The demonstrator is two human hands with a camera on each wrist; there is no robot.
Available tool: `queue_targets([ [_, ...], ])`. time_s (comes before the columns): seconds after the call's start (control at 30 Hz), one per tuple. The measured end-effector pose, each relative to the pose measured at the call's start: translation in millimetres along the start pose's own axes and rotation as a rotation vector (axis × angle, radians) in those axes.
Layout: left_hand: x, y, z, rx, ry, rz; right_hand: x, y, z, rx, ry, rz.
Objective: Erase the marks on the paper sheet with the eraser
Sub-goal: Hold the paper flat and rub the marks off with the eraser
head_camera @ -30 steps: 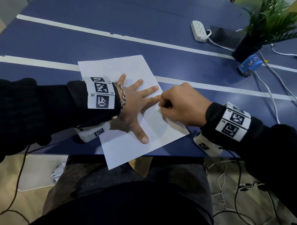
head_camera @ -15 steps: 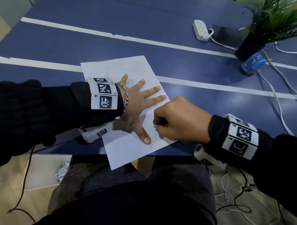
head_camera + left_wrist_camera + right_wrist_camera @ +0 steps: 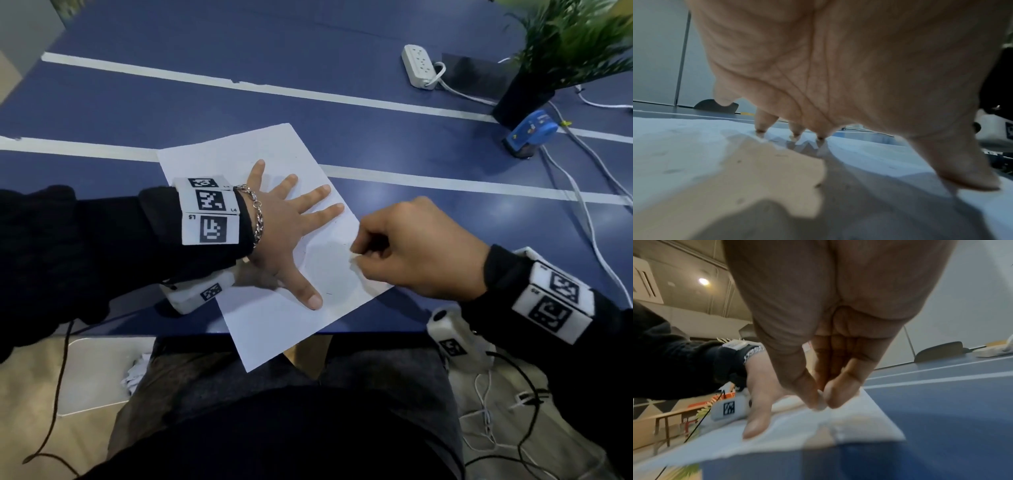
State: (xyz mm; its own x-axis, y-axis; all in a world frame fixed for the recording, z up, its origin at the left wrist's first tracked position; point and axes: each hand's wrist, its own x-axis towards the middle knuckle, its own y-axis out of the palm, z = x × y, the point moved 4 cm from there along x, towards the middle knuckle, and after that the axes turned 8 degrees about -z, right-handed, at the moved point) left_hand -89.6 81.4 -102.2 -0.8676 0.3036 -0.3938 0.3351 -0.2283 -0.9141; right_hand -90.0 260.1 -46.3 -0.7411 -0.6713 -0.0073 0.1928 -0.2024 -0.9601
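A white paper sheet (image 3: 274, 329) lies slanted on the blue table, its near corner hanging over the front edge. Faint dark marks (image 3: 329, 293) show near its right side. My left hand (image 3: 291, 222) presses flat on the sheet with fingers spread; its fingertips (image 3: 760, 129) touch the paper (image 3: 674, 146). My right hand (image 3: 356, 255) is at the sheet's right edge, thumb and fingertips pinching a small white eraser (image 3: 820, 400) down onto the paper (image 3: 849, 426). The eraser is almost wholly hidden in the pinch.
At the back right stand a white power strip (image 3: 419, 65), a potted plant (image 3: 534, 85) and a blue tape dispenser (image 3: 529, 132), with white cables (image 3: 582, 192) trailing down the right side. White stripes (image 3: 239, 84) cross the table. My lap is below the front edge.
My right hand slid toward me along the sheet half a second ago, then back up and right to the sheet's right edge. The left hand stays pressed flat.
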Motion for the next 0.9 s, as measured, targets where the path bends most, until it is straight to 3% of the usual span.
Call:
queue_targets([
  [0.2,-7.1,-8.3,-5.3,0.004,-0.052,-0.103,-10.5,12.3,-13.9,0.003,0.084,0.015],
  [0.33,-5.3,-6.9,-14.3,-0.079,-0.007,-0.076,-2.1,6.2,-17.7,0.025,0.083,0.054],
  [0.53,-2.2,2.4,-12.8,-0.112,-0.023,-0.069,18.6,5.4,-16.9,-0.024,0.119,-0.039],
  [0.7,-1.0,2.6,-14.2,-0.09,-0.037,-0.052,7.8,16.7,5.4,-0.05,-0.008,0.096],
  [0.8,-1.5,2.3,-14.0,-0.098,-0.043,-0.054,21.0,3.6,-17.2,-0.098,0.101,0.004],
  [0.9,-2.1,2.3,-15.4,-0.09,-0.052,-0.044,15.7,8.9,-6.9,-0.093,0.053,0.013],
])
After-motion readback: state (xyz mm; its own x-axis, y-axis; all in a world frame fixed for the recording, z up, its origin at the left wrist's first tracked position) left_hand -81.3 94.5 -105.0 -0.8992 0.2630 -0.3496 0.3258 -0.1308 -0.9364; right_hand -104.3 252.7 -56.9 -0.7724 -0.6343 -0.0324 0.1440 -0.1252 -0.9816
